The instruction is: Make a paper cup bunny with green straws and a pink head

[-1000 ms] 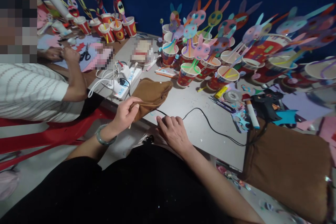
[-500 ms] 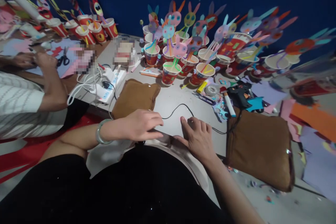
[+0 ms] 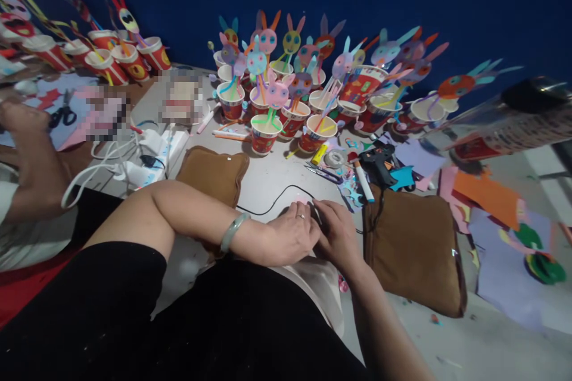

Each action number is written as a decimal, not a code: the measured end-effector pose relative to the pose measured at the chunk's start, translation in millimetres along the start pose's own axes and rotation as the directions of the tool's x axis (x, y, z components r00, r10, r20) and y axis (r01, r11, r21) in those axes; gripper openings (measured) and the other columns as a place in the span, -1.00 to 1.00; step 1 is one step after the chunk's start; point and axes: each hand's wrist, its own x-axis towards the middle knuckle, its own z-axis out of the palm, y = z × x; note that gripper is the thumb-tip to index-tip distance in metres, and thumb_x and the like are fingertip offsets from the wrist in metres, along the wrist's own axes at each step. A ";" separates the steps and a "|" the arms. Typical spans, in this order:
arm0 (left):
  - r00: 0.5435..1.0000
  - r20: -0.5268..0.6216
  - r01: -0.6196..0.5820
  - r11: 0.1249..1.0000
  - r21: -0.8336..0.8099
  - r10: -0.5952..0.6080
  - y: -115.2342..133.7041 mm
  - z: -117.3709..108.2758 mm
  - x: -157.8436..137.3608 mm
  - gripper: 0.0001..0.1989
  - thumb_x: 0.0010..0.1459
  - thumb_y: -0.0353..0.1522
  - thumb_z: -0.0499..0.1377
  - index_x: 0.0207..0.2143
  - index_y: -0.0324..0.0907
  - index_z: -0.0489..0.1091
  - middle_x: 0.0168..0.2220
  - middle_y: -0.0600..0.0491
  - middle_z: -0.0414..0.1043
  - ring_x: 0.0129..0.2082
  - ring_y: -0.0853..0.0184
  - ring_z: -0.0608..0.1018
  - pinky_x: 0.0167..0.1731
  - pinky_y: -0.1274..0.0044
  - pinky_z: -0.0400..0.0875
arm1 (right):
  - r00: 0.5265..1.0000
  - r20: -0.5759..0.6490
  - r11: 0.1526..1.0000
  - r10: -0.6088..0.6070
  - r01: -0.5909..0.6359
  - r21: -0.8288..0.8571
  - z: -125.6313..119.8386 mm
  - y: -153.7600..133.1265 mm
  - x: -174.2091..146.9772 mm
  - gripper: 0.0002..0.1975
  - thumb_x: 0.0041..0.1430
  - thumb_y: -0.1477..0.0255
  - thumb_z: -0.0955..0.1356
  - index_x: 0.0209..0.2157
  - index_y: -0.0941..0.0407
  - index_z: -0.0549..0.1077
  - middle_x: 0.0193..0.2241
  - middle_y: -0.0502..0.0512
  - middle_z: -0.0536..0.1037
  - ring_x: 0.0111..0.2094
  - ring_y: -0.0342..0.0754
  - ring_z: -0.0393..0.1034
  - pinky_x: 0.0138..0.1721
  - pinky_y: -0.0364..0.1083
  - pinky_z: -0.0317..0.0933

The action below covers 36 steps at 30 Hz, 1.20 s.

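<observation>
My left hand (image 3: 295, 235), with a ring and a pale bangle on its wrist, lies at the table's front edge with its fingers bent and pressed together. Close against it, my right hand (image 3: 337, 229) has its fingers curled inward. A small pink piece (image 3: 302, 197) shows just beyond the left fingers; whether it is gripped I cannot tell. What lies between the two hands is hidden. A thin black cable (image 3: 279, 195) runs across the table behind them. Brown cushions lie on both sides, one at left (image 3: 214, 175) and one at right (image 3: 413, 250).
Several red paper cups (image 3: 267, 134) with paper rabbit figures stand along the back. Right of centre lie snips (image 3: 324, 174), a tape roll (image 3: 335, 158), a marker (image 3: 363, 178) and a black glue gun (image 3: 378, 161). A power strip (image 3: 165, 155) is at left, near a co-worker's arm (image 3: 36, 161).
My left hand has moved right to meet my right hand, and the fingers of both have closed in. The pink piece now shows by them. The view has shifted right.
</observation>
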 end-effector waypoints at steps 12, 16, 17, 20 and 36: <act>0.999 0.045 0.007 0.997 -0.072 -0.004 -7.2 14.6 -1.4 -0.12 0.16 0.13 0.16 0.20 -0.47 0.24 0.20 -0.64 0.29 0.20 -0.18 0.47 0.18 0.07 0.24 | 0.995 0.103 0.949 0.010 0.023 -0.314 -1.4 -13.3 4.5 -0.59 0.34 0.35 0.27 0.16 0.13 0.42 -0.09 0.25 0.47 -0.11 0.12 0.29 -0.04 0.11 0.09; 0.999 0.029 0.025 0.997 -0.078 -0.022 -7.4 17.9 -2.6 -0.12 0.12 0.12 0.20 0.20 -0.43 0.25 0.19 -0.57 0.34 0.20 -0.17 0.47 0.17 0.09 0.26 | 0.994 0.103 0.950 0.030 0.004 -0.312 -1.7 -13.9 4.9 -0.59 0.34 0.34 0.27 0.17 0.13 0.42 -0.09 0.25 0.47 -0.09 0.12 0.31 -0.03 0.11 0.08; 0.999 0.022 0.025 0.997 -0.076 -0.024 -7.7 18.5 -2.6 -0.13 0.12 0.12 0.21 0.20 -0.42 0.26 0.19 -0.56 0.33 0.20 -0.16 0.46 0.17 0.11 0.27 | 0.994 0.102 0.952 0.033 0.000 -0.306 -1.7 -13.8 4.8 -0.58 0.34 0.34 0.27 0.18 0.13 0.41 -0.08 0.25 0.46 -0.09 0.12 0.31 -0.03 0.12 0.08; 1.000 0.011 0.025 0.999 -0.032 -0.024 -8.9 19.4 -2.1 -0.15 0.15 0.12 0.17 0.20 -0.42 0.29 0.22 -0.54 0.31 0.18 -0.15 0.47 0.12 0.17 0.32 | 0.996 0.085 0.961 0.035 -0.010 -0.276 -2.1 -13.5 4.2 -0.58 0.34 0.34 0.27 0.19 0.12 0.39 -0.08 0.24 0.46 -0.09 0.12 0.32 -0.06 0.10 0.10; 0.985 0.171 0.003 0.983 -0.183 0.029 -18.3 11.3 -3.1 -0.15 0.26 0.05 0.09 0.28 -0.49 0.15 0.28 -0.76 0.06 -0.20 -0.06 0.68 -0.34 0.34 0.56 | 1.000 0.005 0.966 -0.023 0.023 -0.257 -4.7 -17.2 4.4 -0.78 0.32 0.38 0.34 -0.05 0.10 0.50 -0.20 0.15 0.51 -0.19 0.02 0.34 -0.09 0.05 0.08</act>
